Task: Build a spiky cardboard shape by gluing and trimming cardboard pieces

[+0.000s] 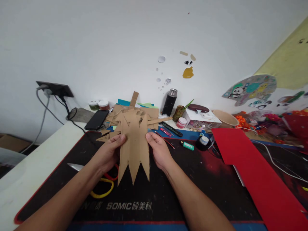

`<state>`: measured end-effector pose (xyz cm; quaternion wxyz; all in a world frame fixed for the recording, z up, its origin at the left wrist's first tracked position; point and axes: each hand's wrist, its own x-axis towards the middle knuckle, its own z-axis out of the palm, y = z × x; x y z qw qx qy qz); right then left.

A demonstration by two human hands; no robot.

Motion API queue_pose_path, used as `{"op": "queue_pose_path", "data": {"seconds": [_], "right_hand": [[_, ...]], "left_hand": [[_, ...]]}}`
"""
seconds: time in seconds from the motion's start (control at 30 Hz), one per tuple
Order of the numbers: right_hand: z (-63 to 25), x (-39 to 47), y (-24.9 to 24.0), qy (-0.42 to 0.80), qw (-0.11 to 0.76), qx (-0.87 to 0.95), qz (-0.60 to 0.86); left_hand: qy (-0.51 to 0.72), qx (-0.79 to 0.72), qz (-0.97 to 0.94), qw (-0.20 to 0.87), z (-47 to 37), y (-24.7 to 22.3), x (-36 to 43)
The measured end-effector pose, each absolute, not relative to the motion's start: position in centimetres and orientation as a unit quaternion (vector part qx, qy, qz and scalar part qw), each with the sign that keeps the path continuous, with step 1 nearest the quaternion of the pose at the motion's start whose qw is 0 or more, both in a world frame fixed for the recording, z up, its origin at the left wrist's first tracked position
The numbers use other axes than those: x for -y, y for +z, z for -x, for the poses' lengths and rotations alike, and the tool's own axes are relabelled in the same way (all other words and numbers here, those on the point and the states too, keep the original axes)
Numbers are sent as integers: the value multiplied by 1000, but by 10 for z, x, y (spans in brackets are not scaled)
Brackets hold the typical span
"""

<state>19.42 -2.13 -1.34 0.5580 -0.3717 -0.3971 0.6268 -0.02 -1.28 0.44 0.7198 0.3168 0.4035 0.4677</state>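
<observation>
Between my two hands is a brown cardboard cutout [134, 144] with pointed ends along its bottom edge and more points at the top. My left hand [109, 152] pinches its left edge, thumb on the front face. On the opposite edge my right hand [158, 149] grips it the same way; the fingers behind the cardboard are hidden. Under my left forearm lie scissors [103, 191] with yellow and red handles, partly covered. Behind the cutout sits a pile of cardboard scraps [152, 112].
A black desk mat [163, 199] covers the table. A phone [97, 120] lies back left. Along the wall stand a black flask [169, 102] and a white box [203, 118]. A green lighter [187, 145] and a black jar [203, 142] sit right. Red card [255, 173] spans the right side.
</observation>
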Motion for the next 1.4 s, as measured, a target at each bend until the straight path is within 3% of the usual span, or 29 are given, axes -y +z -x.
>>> {"op": "queue_pose_path", "data": {"seconds": [0.17, 0.27, 0.4, 0.5, 0.6, 0.7, 0.97, 1.03, 1.1, 1.2, 1.4], "right_hand": [[-194, 23, -9, 612, 556, 407, 388], [-197, 25, -4, 585, 552, 444, 395], [-202, 22, 1, 562, 565, 465, 385], [-205, 18, 0, 558, 585, 426, 406], [-205, 17, -3, 600, 554, 405, 412], [-205, 18, -4, 672, 493, 394, 387], [-207, 21, -1, 683, 475, 407, 376], [-207, 21, 1, 664, 494, 416, 378], [-208, 21, 1, 645, 507, 428, 378], [-206, 20, -1, 630, 499, 450, 389], [-199, 22, -9, 626, 462, 488, 396]], "left_hand": [[480, -441, -343, 676, 1, 13, 14], [516, -457, -417, 593, 7, 22, 17], [611, -501, -553, 264, 22, 36, 26], [638, -408, -652, 24, 31, 43, 29], [572, -319, -751, -84, 31, 41, 27], [516, -293, -796, -116, 27, 31, 23], [499, -332, -800, 18, 12, 13, 20], [536, -409, -727, 131, 10, 14, 20], [556, -462, -617, 310, 8, 13, 18], [497, -457, -488, 553, 7, 10, 14], [394, -452, -486, 636, 4, 10, 17]]}}
